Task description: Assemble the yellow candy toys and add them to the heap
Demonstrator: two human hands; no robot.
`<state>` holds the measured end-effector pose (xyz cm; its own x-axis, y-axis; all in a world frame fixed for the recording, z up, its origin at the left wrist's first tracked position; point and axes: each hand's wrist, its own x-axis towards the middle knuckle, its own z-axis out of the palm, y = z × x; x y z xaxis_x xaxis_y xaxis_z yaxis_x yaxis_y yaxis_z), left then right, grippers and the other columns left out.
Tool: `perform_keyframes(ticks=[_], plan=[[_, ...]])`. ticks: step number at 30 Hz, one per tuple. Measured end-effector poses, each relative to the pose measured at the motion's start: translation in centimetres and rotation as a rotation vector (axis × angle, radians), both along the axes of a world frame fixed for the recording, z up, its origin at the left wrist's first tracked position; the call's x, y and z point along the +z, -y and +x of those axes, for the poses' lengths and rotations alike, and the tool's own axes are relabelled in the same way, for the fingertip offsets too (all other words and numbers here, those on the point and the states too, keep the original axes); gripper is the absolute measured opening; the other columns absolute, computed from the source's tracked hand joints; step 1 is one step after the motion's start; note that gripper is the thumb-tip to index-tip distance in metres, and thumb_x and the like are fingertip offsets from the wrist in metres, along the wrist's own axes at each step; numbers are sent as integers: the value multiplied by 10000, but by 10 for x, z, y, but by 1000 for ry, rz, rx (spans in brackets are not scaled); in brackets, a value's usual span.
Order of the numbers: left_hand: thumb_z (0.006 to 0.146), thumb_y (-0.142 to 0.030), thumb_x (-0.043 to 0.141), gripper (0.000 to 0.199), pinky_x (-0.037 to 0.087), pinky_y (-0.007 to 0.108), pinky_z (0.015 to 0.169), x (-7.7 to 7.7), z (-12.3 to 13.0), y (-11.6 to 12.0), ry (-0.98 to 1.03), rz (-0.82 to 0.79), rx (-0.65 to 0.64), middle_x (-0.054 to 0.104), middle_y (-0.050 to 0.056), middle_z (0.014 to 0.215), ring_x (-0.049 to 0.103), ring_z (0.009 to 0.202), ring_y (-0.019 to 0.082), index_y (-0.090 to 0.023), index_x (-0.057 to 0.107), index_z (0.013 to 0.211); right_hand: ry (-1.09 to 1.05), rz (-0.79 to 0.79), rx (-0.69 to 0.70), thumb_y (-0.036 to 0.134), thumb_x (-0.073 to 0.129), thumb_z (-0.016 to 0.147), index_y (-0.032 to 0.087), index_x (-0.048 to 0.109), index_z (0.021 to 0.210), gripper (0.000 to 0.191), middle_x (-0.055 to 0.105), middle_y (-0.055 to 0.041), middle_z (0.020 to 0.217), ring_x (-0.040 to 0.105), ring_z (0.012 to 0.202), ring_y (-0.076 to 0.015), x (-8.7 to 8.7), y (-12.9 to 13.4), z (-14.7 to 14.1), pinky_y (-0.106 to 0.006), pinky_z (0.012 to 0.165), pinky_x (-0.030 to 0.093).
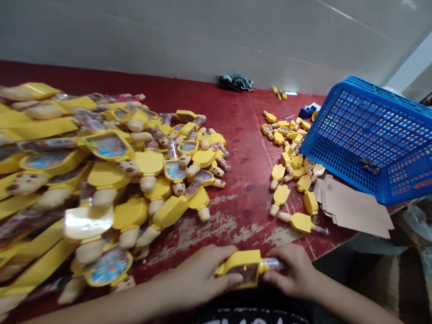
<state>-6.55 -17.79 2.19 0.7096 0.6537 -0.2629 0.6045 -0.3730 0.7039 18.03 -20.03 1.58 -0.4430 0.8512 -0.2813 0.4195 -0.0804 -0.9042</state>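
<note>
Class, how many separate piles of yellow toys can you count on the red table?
2. A large pile lies at left, running out of view, and a smaller pile lies at right, beside the blue crate. One more toy sits apart, held between the left hand and right hand.

Fingers point(229, 281) hide part of the held toy point(245, 260); the yellow toy pile point(104, 175) blurs off the left edge, and the blue crate point(354, 130) is cut off at right.

Beyond the grip, a worn red table point(243, 180) — its paint scuffed pale in patches — runs up to a plain grey-white wall point(168, 36); cardboard boxes point(374, 279) sit lower down, right of the grip.
</note>
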Motion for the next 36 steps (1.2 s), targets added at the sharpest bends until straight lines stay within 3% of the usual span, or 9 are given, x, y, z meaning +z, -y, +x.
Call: perform_keyframes(ticks=[4,10,13,17,19,26,29,33,36], plan=[[825,-578,410,490,395,231,526,6,9,4,-33,-434,51,669,48,778,592,654,169,-138,622,852,23,180,129,573,539,742,131,590,670,451,420,0,537,314,507,-99,3,10,2,-262,500,235],[786,-76,422,328,361,307,522,17,4,5,-31,779,-293,702,35,989,567,590,171,-184,577,1055,-297,-1114,-93,589,499,700,157,517,648,436,325,72,439,154,366,-44,-28,15,-8,-193,370,100],[849,-184,429,265,375,292,565,7,0,-2,5,614,-205,690,28,1037,592,672,173,-213,583,1063,-196,-728,-115,644,415,770,139,582,696,537,372,48,433,252,357,-63,-27,13,-5,-200,367,198],[701,-685,471,565,373,255,520,-3,4,-2,-21,-642,170,529,-15,560,427,467,118,-158,601,858,22,371,36,607,576,721,118,658,868,517,561,-61,612,444,546,-136,-12,13,4,-264,497,332],[600,-758,491,652,381,254,527,-3,7,3,-6,-858,237,494,-23,560,374,457,96,-151,580,822,15,403,122,586,543,753,114,657,794,487,528,-49,569,403,514,-123,-10,13,4,-266,483,298],[862,-121,301,392,419,311,598,-1,-8,3,-49,731,-243,675,88,1066,581,677,191,-209,564,1140,-323,-1004,-295,605,667,545,185,465,601,469,359,72,420,272,370,-51,-24,8,-16,-188,359,118],[899,-254,412,353,461,321,731,-4,-18,-10,-40,571,-205,608,66,1218,607,845,203,-291,511,1236,-222,-533,-199,649,528,704,170,486,578,497,416,35,445,314,387,-61,-20,7,-15,-210,381,212],[598,-830,483,868,472,378,844,-1,-13,-21,120,-513,-5,643,100,1039,586,966,268,-202,543,1194,126,833,239,388,473,885,99,639,885,333,582,-53,585,463,497,-124,-1,1,1,-265,450,309],[454,-905,485,920,484,331,772,14,-2,-17,82,-984,88,650,68,899,593,876,249,-159,641,970,211,1326,439,234,477,888,43,617,998,262,611,-75,595,485,491,-148,14,1,10,-283,415,311]])
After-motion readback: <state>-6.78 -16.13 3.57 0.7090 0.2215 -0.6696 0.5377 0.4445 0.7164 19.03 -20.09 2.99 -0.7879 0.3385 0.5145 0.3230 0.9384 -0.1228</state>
